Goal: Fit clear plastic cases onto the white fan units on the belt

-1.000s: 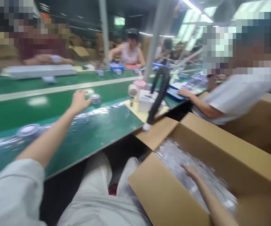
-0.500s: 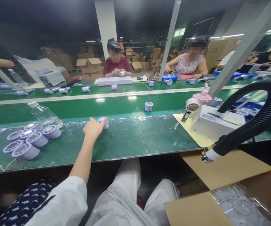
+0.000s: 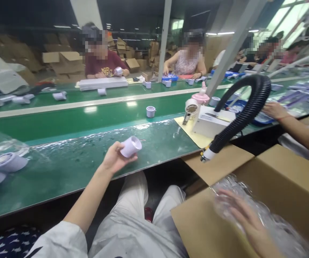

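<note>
My left hand (image 3: 117,157) is closed around a lilac plastic cylindrical housing (image 3: 131,147) and holds it tilted above the near edge of the green work surface. A thin wire shows behind the housing. My right hand (image 3: 247,216), blurred by motion, is over the open cardboard box (image 3: 205,222) at lower right. Its fingers are stretched out among clear plastic pieces (image 3: 232,186); whether they touch one I cannot make out. Another lilac housing (image 3: 151,111) stands upright on the green conveyor belt (image 3: 111,116) farther back.
Several lilac housings (image 3: 8,163) and a clear bottle (image 3: 4,143) sit at left. A white box-shaped device (image 3: 210,122) and a black corrugated hose (image 3: 251,100) with its nozzle stand at right. A co-worker's arm (image 3: 291,122) reaches in at right; others sit across the belt.
My left hand has lifted the housing off the surface and brought it closer, tilting it. My right hand has come into view over the box. The view has turned right.
</note>
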Available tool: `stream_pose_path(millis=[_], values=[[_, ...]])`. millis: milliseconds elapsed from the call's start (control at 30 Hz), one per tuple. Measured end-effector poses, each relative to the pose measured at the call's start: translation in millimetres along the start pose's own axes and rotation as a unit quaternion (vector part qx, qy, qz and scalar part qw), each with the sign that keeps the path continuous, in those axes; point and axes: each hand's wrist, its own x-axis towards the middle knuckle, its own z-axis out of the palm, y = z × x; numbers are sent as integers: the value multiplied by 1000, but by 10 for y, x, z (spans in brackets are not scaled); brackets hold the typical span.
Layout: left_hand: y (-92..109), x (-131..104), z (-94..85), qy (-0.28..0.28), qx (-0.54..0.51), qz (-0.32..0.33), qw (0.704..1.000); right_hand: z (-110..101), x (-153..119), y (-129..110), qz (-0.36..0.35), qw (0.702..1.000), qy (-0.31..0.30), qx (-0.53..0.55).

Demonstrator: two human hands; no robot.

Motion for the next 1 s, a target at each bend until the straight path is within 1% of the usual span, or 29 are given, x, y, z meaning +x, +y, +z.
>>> stream_pose_path(millis=[33, 67, 100, 133, 167, 200, 233, 267, 300, 333, 367, 433, 467, 500, 567, 667, 767, 833, 867, 933, 1000], values=[[-50, -73, 208, -99, -76, -46, 991, 102, 35, -234, -26, 999, -37, -15], [-105, -144, 407, -194, -147, -102, 964, 205, 75, -457, -47, 996, -67, -45], [-161, -212, 590, -274, -199, -158, 927, 303, 114, -651, -76, 992, -72, -76], [-215, -275, 749, -330, -221, -200, 896, 392, 149, -808, -108, 987, -60, -104], [-260, -331, 881, -367, -209, -219, 880, 467, 174, -923, -126, 982, -45, -131], [-293, -379, 984, -394, -179, -215, 876, 524, 189, -998, -129, 979, -24, -159], [-311, -418, 1058, -417, -138, -194, 877, 564, 194, -1039, -120, 975, -6, -185], [-314, -448, 1106, -438, -90, -159, 880, 584, 191, -1054, -102, 973, 4, -205], [-303, -472, 1133, -455, -38, -111, 883, 588, 183, -1053, -82, 973, 3, -215], [-282, -491, 1144, -462, 14, -49, 885, 578, 174, -1045, -65, 975, -11, -210], [-259, -507, 1143, -457, 64, 22, 887, 558, 166, -1036, -50, 980, -35, -187], [-228, -533, 1130, -414, 135, 159, 886, 504, 161, -1034, -21, 991, -93, -94], [-230, -542, 1124, -390, 150, 207, 885, 477, 163, -1045, 0, 993, -115, -37], [-248, -548, 1121, -369, 152, 235, 886, 455, 167, -1062, 23, 991, -127, 15], [-325, -549, 1121, -348, 132, 255, 892, 432, 172, -1105, 64, 987, -122, 81], [-484, -528, 1128, -345, 98, 287, 888, 450, 162, -1147, 79, 991, -70, 84], [-605, -501, 1123, -338, 92, 318, 881, 490, 135, -1152, 35, 998, -20, 41], [-649, -485, 1113, -332, 93, 319, 883, 503, 121, -1152, 0, 999, -19, 32], [-660, -479, 1108, -333, 95, 318, 883, 505, 118, -1154, -1, 999, -23, 41], [-664, -473, 1098, -349, 106, 322, 874, 503, 122, -1155, 33, 996, -27, 80], [-646, -479, 1092, -380, 125, 323, 858, 501, 135, -1144, 91, 987, -17, 130]])
